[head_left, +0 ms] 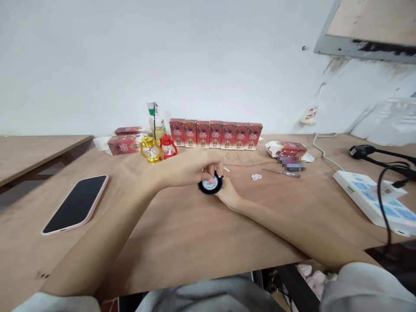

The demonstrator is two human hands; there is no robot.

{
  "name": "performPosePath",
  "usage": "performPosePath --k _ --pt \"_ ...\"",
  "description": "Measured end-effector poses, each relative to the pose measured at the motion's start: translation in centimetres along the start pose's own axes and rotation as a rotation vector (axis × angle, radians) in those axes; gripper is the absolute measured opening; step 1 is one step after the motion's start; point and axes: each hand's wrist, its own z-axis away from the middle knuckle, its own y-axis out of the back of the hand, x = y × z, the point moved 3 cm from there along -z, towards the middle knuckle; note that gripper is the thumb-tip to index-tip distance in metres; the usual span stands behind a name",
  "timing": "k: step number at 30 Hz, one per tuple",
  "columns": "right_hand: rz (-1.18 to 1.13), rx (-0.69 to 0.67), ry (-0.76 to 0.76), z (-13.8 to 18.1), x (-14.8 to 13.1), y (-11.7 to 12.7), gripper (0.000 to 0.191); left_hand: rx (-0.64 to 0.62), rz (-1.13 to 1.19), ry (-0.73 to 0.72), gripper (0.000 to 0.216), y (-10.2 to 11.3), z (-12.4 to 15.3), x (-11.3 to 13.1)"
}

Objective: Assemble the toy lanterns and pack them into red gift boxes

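Observation:
In front of me, above the table, a small black lantern [201,187] is turned so its round base faces me. The base has a black rim and a white disc [208,185] with dark marks. Wrapped around it from behind and the right is my right hand [228,193], its fingers mostly hidden. My left hand [203,167] reaches over from the left with bent, closed fingers, their tips touching the white disc. Whether anything small is pinched there I cannot tell. Beyond my left wrist stand a gold lantern [151,151] and a red lantern [168,147].
Several red boxes [216,135] stand in a row along the wall. Opened boxes lie at left [125,144] and right [289,149]. A screwdriver [282,172], white scraps [256,177] and bent wires [240,159] lie beyond my hands. A phone [76,203] and power strip [373,199] flank me.

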Motion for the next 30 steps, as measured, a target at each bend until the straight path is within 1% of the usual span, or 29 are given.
performPosePath --k 6,12,20,24,27,30 --pt "-0.018 -0.007 -0.04 -0.04 0.13 -0.01 0.037 0.0 0.054 0.005 0.014 -0.02 0.0 0.02" --pt "0.014 0.009 -0.066 -0.03 0.03 0.06 0.041 0.034 0.029 -0.009 0.014 0.15 0.04 0.04" --pt "0.012 -0.006 -0.004 0.1 -0.25 0.01 0.038 -0.016 0.051 0.01 0.013 -0.42 -0.16 -0.26" --pt "0.006 0.007 -0.03 0.18 -0.27 0.02 0.035 -0.056 -0.02 0.012 0.012 -0.54 -0.11 -0.16" --pt "0.019 0.025 -0.02 0.14 -0.17 0.08 0.034 -0.043 -0.091 0.015 0.018 -0.47 0.01 -0.28" --pt "0.005 0.008 0.016 0.06 -0.12 0.07 0.036 -0.017 -0.089 0.068 0.034 -0.42 0.07 -0.86"
